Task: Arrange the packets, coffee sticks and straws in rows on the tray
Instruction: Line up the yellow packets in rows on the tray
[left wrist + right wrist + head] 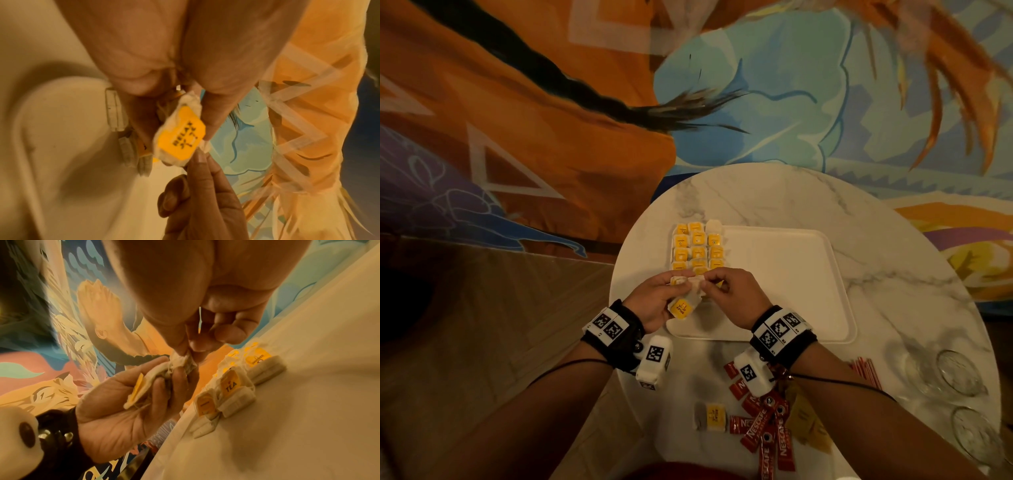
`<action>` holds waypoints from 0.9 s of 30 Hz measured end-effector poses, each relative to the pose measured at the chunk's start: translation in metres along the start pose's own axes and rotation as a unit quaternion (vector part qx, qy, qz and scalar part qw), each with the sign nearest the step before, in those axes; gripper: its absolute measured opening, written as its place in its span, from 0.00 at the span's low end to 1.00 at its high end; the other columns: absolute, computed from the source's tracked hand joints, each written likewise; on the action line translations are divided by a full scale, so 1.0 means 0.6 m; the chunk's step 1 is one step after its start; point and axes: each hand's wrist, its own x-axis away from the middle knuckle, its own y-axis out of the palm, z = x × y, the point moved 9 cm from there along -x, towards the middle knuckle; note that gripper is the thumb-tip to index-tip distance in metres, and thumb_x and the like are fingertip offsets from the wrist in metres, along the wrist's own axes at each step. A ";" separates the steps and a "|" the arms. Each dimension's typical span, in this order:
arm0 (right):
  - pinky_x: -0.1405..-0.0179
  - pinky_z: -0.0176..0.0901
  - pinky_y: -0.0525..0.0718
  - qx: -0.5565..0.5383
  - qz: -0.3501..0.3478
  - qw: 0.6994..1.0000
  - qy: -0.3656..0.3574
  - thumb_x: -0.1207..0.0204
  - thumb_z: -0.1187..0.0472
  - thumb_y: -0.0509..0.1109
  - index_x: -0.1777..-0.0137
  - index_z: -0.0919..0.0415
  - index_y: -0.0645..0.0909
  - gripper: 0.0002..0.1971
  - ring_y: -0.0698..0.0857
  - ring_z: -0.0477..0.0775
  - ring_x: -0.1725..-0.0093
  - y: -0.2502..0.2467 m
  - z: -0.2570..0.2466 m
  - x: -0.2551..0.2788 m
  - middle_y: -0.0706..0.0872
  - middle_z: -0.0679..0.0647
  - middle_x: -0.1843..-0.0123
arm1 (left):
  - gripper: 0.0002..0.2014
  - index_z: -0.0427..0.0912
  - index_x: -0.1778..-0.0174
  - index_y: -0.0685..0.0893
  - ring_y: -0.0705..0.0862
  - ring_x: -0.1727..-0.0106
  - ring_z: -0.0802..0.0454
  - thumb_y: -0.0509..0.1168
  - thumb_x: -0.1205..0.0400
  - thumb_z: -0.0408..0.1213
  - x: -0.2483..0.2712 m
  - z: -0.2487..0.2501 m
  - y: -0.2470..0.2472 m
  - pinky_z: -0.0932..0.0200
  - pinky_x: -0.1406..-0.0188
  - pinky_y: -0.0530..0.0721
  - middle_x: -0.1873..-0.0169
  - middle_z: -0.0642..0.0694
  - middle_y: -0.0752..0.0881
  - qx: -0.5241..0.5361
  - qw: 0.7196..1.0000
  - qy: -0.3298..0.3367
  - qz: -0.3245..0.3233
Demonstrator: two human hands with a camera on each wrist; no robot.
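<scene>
A white tray (pixel 784 274) lies on the round marble table (pixel 893 274). Rows of yellow-tagged tea bag packets (pixel 698 250) fill its left side, also seen as packets (pixel 232 382) in the right wrist view. Just above the tray's near-left corner, my left hand (pixel 654 301) holds a tea bag (pixel 180 139) with a yellow tag; the same tea bag (pixel 144 386) lies across its fingers. My right hand (pixel 726 291) pinches the bag's white end (pixel 180 361) between thumb and forefinger. Red coffee sticks (pixel 767 431) lie near the table's front edge, and red-striped straws (pixel 866 370) at the right.
One loose yellow packet (pixel 710 416) lies beside the coffee sticks, with brown sachets (pixel 808 425) to their right. Two clear glasses (pixel 959 373) stand at the table's right edge. The tray's right part holds nothing. A painted wall stands behind the table.
</scene>
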 end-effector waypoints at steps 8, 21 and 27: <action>0.67 0.27 0.76 -0.047 0.006 0.999 0.007 0.21 0.61 0.72 0.42 0.53 0.84 0.09 0.80 0.38 0.72 0.001 0.007 -0.001 0.87 0.49 0.59 | 0.22 0.42 0.29 0.82 0.85 0.43 0.45 0.71 0.21 0.29 0.002 -0.013 0.020 0.48 0.46 0.85 0.41 0.41 0.87 -0.041 0.998 -0.036 -0.034; 0.65 0.33 0.78 -0.072 -0.001 0.997 0.009 0.22 0.58 0.74 0.49 0.51 0.78 0.08 0.78 0.39 0.69 0.002 0.010 0.002 0.84 0.44 0.61 | 0.19 0.44 0.35 0.86 0.85 0.40 0.42 0.65 0.18 0.22 -0.003 -0.008 0.015 0.43 0.38 0.82 0.38 0.39 0.88 -0.044 0.998 -0.018 -0.031; 0.55 0.35 0.84 -0.077 -0.021 0.997 -0.023 0.21 0.64 0.71 0.52 0.50 0.89 0.08 0.86 0.39 0.60 0.006 -0.009 0.004 0.90 0.42 0.55 | 0.21 0.34 0.29 0.81 0.83 0.33 0.34 0.66 0.20 0.27 0.010 0.000 0.036 0.37 0.30 0.81 0.32 0.32 0.84 -0.007 0.997 -0.007 -0.079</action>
